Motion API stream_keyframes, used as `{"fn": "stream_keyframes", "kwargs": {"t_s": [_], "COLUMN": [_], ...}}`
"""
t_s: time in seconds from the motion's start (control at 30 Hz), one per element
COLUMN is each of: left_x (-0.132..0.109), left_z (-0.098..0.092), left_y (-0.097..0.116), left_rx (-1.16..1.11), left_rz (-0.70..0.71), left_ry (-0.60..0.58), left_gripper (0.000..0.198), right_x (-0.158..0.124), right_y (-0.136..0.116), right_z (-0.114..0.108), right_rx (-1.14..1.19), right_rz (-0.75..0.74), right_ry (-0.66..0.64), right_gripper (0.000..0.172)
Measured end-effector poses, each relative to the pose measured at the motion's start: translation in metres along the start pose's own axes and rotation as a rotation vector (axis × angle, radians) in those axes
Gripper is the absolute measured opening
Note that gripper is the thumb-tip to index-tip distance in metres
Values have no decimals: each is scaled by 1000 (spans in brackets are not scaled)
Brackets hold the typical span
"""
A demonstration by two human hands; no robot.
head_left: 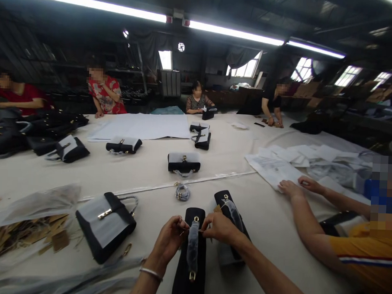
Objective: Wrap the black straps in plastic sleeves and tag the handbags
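Observation:
A black handbag (pixel 181 272) stands in front of me, its top handle wrapped in clear film (pixel 193 248) and fixed by gold fittings. My left hand (pixel 171 238) is pinched at the handle's left side, near the far fitting. Opposite it, my right hand (pixel 220 227) is closed in a pinch. A thin string seems to run from the fingers of both hands at the handle; its ends are hidden. Just right of this bag is a second black handbag (pixel 221 196), partly covered by my right hand and forearm, with a brown tag (pixel 218 208) at its handle.
A plastic bag (pixel 55 197) of brown tags lies left, beside a handbag (pixel 106 225) with a pale-covered flap. A coiled strap (pixel 182 192) and another handbag (pixel 184 163) lie ahead. At right, a co-worker's hands (pixel 293 188) touch white sheets (pixel 273 170). Several people work around the table.

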State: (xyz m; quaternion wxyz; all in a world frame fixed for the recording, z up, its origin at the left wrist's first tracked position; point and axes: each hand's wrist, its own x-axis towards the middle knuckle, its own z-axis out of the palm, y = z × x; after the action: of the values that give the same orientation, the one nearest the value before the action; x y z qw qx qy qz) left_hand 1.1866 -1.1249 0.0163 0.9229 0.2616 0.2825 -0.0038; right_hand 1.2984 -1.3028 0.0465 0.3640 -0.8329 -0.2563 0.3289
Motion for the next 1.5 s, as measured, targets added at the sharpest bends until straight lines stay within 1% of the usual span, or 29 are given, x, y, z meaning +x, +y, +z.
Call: {"fn": "stream_keyframes", "kwargs": {"t_s": [0.1,0.2,0.33,0.4,0.5,0.6,0.73,0.83,0.9,0.97,1.07,1.17,1.23,1.3,1.4,1.5], "left_x": [8,20,33,33,31,32,33,32,31,30,26,21,19,18,15,10], "left_z": [1,-1,-2,1,6,8,5,1,-1,-2,0,6,11,14,14,12], "left_y": [-7,-12,-15,-16,-17,-16,-17,-19,-20,-20,-18,-14,-13,-13,-12,-9], "left_rx": [57,150,176,146,77,22,-7,-14,-13,-10,16,82,150,218,282,317], "left_rz": [49,69,35,36,81,111,117,125,135,138,140,139,153,193,251,298], "left_ry": [-8,-18,-16,-4,25,63,86,68,54,40,25,-5,-30,-53,-83,-105], "left_gripper": [22,25,30,31,30,29,29,30,31,31,31,30,30,34,38,40], "right_x": [-2,0,9,12,13,11,-3,-22,-33,-40,-38,-27,-17,-6,8,18], "right_y": [-5,-7,-5,-1,11,25,35,36,36,38,40,35,26,14,-4,-20], "right_z": [-5,-11,-14,-9,5,18,23,26,29,29,21,11,9,12,16,9], "right_rx": [-59,-6,226,369,548,638,592,504,417,376,478,605,654,656,575,436], "right_rz": [-22,-52,-45,-22,-1,12,34,58,73,102,149,129,85,42,-5,-36], "right_ry": [-24,-101,-229,-236,-190,-98,76,96,114,168,256,315,323,292,210,127], "right_gripper": [15,22,37,44,51,51,47,44,36,28,35,45,47,48,46,38]}}
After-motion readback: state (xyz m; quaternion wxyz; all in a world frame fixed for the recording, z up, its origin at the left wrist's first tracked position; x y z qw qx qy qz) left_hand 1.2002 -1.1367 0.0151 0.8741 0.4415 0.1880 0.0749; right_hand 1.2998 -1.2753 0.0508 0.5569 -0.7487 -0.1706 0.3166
